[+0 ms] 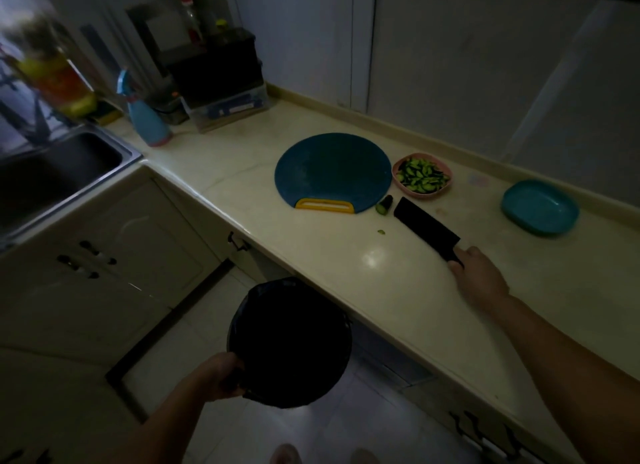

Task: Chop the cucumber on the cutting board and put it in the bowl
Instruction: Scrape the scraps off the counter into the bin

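Observation:
A round blue cutting board [332, 172] with a yellow handle lies bare on the counter. To its right, a pink bowl [398, 181] holds chopped cucumber pieces [421, 176]. A cucumber end [385, 205] lies on the counter between the board and a black cleaver [424, 224]. A tiny green scrap [381, 232] sits nearer the counter edge. My right hand [479, 278] grips the cleaver's handle, blade flat on the counter. My left hand [227, 377] grips the rim of a bin lined with a black bag [289, 342], held below the counter edge.
A blue dish [540, 207] sits at the far right of the counter. A steel sink [52, 176] is at the left. A blue bottle [147, 117], a dark rack with bottles [218, 68] and a clear box stand at the back left. Cabinets run beneath.

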The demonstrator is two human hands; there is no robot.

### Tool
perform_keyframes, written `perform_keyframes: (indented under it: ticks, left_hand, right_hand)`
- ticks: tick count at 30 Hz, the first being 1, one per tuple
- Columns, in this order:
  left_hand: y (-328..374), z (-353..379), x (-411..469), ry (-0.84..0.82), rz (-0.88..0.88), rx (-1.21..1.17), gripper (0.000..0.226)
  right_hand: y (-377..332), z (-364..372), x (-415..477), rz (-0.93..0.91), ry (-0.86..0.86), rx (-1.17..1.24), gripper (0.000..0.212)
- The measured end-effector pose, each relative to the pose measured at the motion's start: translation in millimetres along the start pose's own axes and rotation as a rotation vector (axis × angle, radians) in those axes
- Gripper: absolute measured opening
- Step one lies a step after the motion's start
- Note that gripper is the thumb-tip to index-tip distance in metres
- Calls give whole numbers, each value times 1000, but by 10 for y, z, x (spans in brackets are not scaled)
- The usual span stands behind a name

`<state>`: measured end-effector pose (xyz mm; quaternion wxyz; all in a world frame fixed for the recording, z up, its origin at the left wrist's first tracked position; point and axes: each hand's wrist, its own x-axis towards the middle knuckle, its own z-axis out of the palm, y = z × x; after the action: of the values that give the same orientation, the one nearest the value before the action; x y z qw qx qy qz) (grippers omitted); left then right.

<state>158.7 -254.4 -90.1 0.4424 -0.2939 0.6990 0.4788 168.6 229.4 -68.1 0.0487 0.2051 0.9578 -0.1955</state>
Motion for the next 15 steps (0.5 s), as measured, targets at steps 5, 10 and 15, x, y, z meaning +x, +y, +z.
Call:
perform_keyframes:
  ticks: [5, 10, 15]
  left_hand:
    - [-23, -9, 24, 14, 15, 15, 19]
    - [-62, -24, 132, 24, 9, 24, 31]
    - [-29, 104, 35, 26, -4, 29, 21]
  right_hand:
    - [-131, -20, 280, 27, 43, -32, 44]
    - [-167, -55, 449, 82, 104, -46, 43]
    - [-172, -71, 578, 72, 122, -67, 42]
